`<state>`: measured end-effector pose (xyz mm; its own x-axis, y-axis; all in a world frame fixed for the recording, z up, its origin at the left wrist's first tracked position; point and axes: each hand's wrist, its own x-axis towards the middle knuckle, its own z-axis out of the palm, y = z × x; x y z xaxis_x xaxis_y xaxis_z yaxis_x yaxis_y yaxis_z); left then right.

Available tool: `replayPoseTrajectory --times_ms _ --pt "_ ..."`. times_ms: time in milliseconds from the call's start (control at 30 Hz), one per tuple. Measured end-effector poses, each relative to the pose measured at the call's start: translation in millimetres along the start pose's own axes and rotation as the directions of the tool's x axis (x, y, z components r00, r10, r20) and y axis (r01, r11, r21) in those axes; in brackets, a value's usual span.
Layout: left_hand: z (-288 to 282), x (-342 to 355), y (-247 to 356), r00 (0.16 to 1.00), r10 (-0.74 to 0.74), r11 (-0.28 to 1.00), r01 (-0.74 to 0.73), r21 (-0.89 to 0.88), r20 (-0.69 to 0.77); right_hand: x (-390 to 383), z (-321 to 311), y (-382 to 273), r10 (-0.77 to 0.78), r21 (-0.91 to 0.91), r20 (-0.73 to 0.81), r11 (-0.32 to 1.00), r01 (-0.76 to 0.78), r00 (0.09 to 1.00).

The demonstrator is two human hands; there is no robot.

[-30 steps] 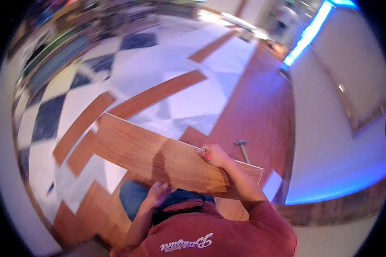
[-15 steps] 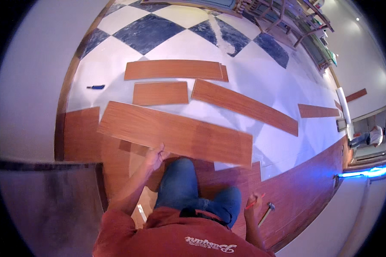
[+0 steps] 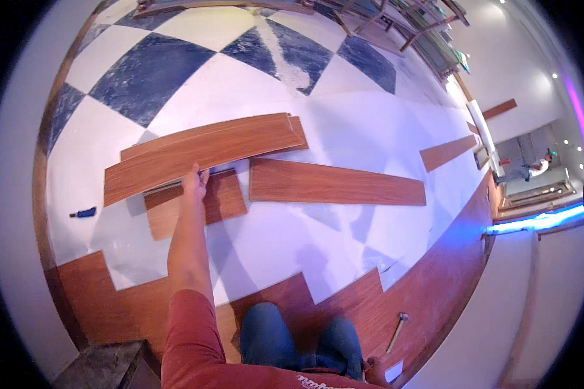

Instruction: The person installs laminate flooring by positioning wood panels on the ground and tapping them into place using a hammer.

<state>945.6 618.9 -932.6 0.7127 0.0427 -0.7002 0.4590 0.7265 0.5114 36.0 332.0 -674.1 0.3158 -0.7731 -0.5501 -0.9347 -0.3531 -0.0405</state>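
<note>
Now gripping the long plank (image 3: 198, 149) in the left hand (image 3: 196, 184), over the short board (image 3: 226, 200)! Near right, by the hammer (image 3: 396, 332), can't tell the right hand's (image 3: 375, 371) grip.

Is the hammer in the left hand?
No, the left hand grips a brown plank, while the hammer lies on the laid floor boards.

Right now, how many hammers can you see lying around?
1: a hammer lies on the laid wood floor, just ahead of the right hand. Any others would be hidden or out of view.
</note>
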Motion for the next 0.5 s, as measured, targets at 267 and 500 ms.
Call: replayPoseTrajectory --times_ms 267,500 --pt "-31 54 -44 0.963 -0.18 0.834 0.042 0.55 0.2 -23 -2 67 0.564 0.752 0.097 0.498 -0.432 0.82" --pt "-162 -107 -143 0.948 -0.233 0.851 0.092 0.517 0.215 -69 -6 152 0.505 0.324 -0.511 0.863 -0.388 0.695"
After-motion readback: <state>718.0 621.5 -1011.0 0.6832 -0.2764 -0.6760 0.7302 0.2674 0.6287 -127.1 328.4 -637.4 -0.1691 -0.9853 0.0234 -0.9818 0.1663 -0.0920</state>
